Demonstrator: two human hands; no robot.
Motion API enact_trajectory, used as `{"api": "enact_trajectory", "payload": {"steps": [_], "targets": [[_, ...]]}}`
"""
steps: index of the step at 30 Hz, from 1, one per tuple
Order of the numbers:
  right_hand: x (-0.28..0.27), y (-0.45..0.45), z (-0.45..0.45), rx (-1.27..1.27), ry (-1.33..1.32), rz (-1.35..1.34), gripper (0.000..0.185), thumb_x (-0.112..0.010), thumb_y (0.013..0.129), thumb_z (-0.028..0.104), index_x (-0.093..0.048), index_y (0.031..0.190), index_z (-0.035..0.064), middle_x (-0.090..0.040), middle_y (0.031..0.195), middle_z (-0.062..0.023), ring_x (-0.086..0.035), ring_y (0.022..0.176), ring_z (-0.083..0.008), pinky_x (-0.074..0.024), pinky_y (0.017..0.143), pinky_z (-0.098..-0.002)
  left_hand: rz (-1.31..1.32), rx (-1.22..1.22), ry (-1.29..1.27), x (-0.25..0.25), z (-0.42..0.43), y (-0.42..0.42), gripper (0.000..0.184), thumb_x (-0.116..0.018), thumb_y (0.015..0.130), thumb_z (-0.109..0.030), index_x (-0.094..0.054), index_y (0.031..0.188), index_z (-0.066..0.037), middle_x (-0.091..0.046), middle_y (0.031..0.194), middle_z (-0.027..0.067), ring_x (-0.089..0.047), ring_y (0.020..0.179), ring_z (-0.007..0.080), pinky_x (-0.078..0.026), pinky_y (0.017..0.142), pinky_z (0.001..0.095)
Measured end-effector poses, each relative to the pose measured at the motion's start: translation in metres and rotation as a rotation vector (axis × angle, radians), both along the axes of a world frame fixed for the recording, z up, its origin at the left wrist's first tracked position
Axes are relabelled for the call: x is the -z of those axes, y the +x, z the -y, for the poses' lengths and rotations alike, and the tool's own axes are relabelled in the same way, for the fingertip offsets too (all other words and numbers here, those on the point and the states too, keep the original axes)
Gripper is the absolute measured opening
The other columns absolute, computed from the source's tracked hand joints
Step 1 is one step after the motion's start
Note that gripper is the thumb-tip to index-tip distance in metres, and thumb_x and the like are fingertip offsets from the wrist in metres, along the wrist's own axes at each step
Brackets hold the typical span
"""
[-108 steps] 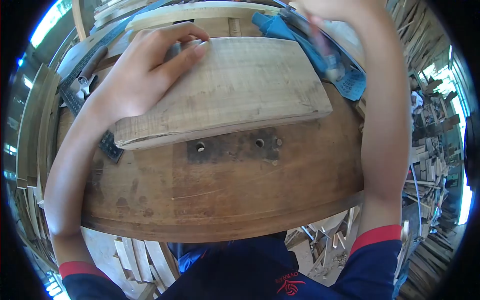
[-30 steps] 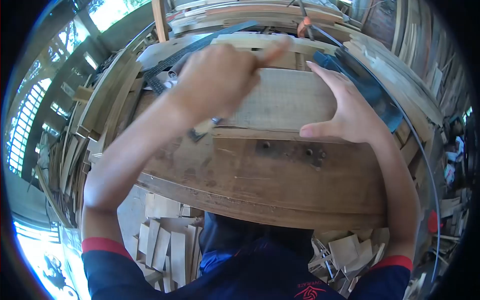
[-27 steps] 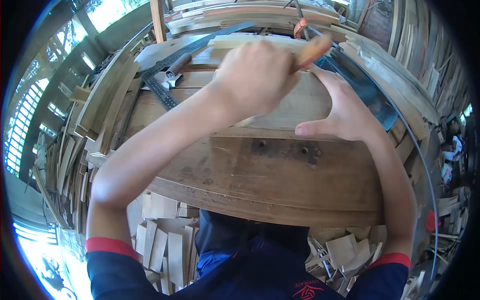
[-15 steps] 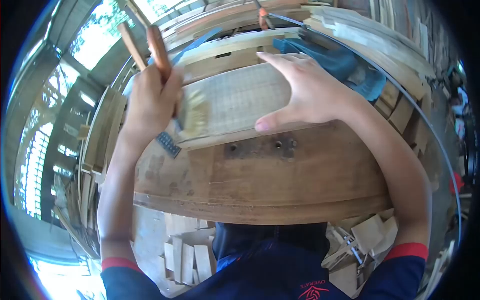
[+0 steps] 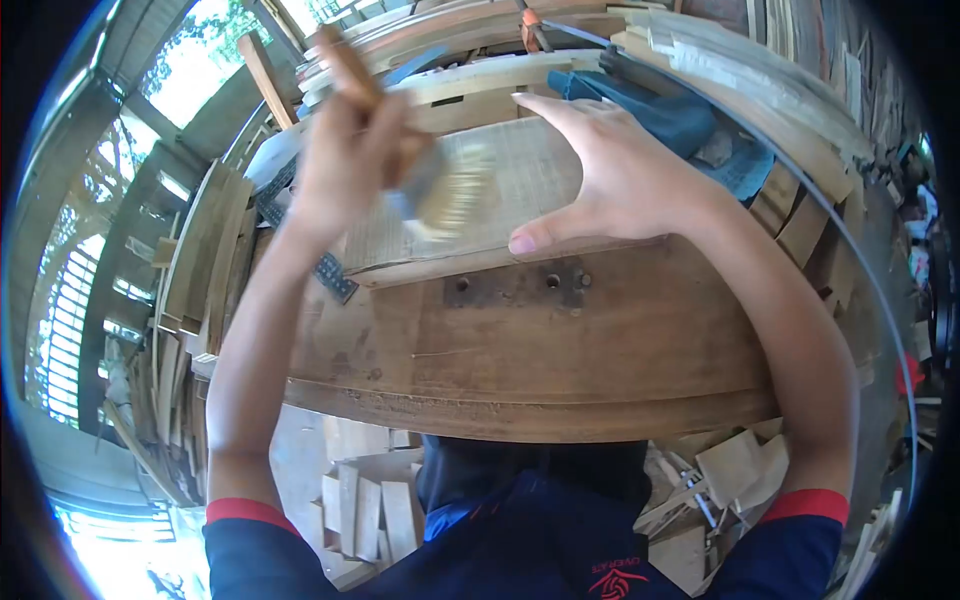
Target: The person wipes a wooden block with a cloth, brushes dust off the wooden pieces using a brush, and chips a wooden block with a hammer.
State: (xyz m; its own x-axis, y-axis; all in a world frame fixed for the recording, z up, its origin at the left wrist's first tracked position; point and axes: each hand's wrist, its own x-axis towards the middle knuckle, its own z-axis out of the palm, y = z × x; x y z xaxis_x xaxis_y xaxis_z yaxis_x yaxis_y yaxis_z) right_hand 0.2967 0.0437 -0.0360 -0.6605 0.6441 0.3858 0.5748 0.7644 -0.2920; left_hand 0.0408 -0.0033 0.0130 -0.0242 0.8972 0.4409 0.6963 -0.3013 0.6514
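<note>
My left hand (image 5: 352,165) is wrapped round the wooden handle of a wide brush (image 5: 455,195) with pale bristles, slightly blurred. The bristles lie over the top face of a pale wooden board (image 5: 535,165), on its left half; whether they touch it I cannot tell. Toward the board's right end my right hand (image 5: 625,175) spreads thumb and fingers apart. The thumb rests at the near edge, while the fingertips reach the far edge. The board sits on a brown wooden bench (image 5: 560,350).
A dark metal plate with holes (image 5: 515,287) is set in the bench top. Blue cloth (image 5: 660,110) lies behind my right hand. Stacked planks (image 5: 205,250) stand on the left. A hose (image 5: 880,270) curves down the right side. Wood offcuts (image 5: 375,510) lie below the bench.
My left hand has moved the brush to the right along the board. My right hand has stayed nearly in place at the board's right part.
</note>
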Motion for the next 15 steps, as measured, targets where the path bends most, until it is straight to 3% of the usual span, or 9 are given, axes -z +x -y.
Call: {"api": "enact_trajectory", "payload": {"steps": [2, 5, 8, 10, 12, 13, 15], "targets": [[0.003, 0.001, -0.001, -0.018, 0.006, -0.04, 0.139, -0.078, 0.061, 0.084, -0.036, 0.152, -0.0126, -0.048, 0.149, -0.034, -0.047, 0.141, -0.0428, -0.0316, 0.122, -0.0494, -0.218, -0.23, 0.07, -0.003, 0.002, -0.044, 0.041, -0.063, 0.101, -0.03, -0.068, 0.085, 0.006, -0.064, 0.061, 0.0075, -0.062, 0.054, 0.0125, -0.05, 0.052, 0.0321], [-0.002, 0.002, 0.001, -0.027, -0.04, -0.029, 0.136, -0.079, 0.063, 0.081, -0.035, 0.153, -0.0119, -0.048, 0.149, -0.0341, -0.045, 0.142, -0.0428, -0.0311, 0.122, -0.0498, -0.429, -0.311, -0.102, -0.03, 0.016, -0.042, 0.034, -0.063, 0.1, -0.025, -0.067, 0.092, 0.008, -0.067, 0.064, 0.0146, -0.068, 0.058, 0.0237, -0.054, 0.057, 0.0386], [0.004, 0.0, -0.002, -0.023, -0.013, -0.036, 0.134, -0.079, 0.064, 0.08, -0.035, 0.152, -0.0116, -0.048, 0.148, -0.0347, -0.045, 0.141, -0.0447, -0.0313, 0.122, -0.0498, -0.721, -0.119, 0.204, -0.009, -0.003, -0.009, 0.031, -0.064, 0.099, -0.024, -0.068, 0.098, 0.007, -0.069, 0.073, 0.0227, -0.07, 0.067, 0.0364, -0.053, 0.065, 0.0466], [-0.001, 0.001, -0.001, -0.026, -0.047, -0.028, 0.133, -0.08, 0.065, 0.079, -0.035, 0.152, -0.0113, -0.048, 0.148, -0.0351, -0.044, 0.141, -0.0461, -0.0315, 0.122, -0.0498, -0.644, 0.069, 0.22, 0.007, -0.029, 0.023, 0.029, -0.06, 0.1, -0.023, -0.067, 0.098, 0.005, -0.07, 0.081, 0.0256, -0.069, 0.078, 0.046, -0.053, 0.074, 0.0527], [-0.014, 0.001, 0.002, -0.046, -0.15, -0.001, 0.134, -0.08, 0.065, 0.078, -0.033, 0.153, -0.0108, -0.047, 0.148, -0.0355, -0.043, 0.142, -0.0473, -0.0317, 0.121, -0.05, -0.492, 0.155, 0.36, 0.011, -0.049, 0.055, 0.034, -0.06, 0.102, -0.027, -0.066, 0.093, 0.005, -0.07, 0.077, 0.0234, -0.071, 0.073, 0.0391, -0.055, 0.069, 0.0468], [-0.005, 0.0, -0.002, -0.054, -0.036, -0.035, 0.135, -0.081, 0.064, 0.078, -0.031, 0.153, -0.0107, -0.045, 0.149, -0.0362, -0.041, 0.143, -0.0473, -0.0316, 0.122, -0.0502, -0.36, 0.173, 0.252, 0.008, -0.055, 0.063, 0.036, -0.06, 0.102, -0.03, -0.066, 0.092, 0.005, -0.07, 0.076, 0.0215, -0.071, 0.07, 0.035, -0.054, 0.067, 0.0447], [-0.019, -0.001, 0.004, -0.074, -0.138, 0.002, 0.138, -0.082, 0.064, 0.077, -0.028, 0.154, -0.0118, -0.042, 0.151, -0.0371, -0.039, 0.145, -0.0474, -0.0307, 0.122, -0.0502, -0.111, 0.228, 0.031, 0.001, -0.061, 0.072, 0.041, -0.062, 0.103, -0.035, -0.066, 0.09, 0.004, -0.071, 0.074, 0.0178, -0.07, 0.064, 0.0269, -0.054, 0.061, 0.0405]]}}
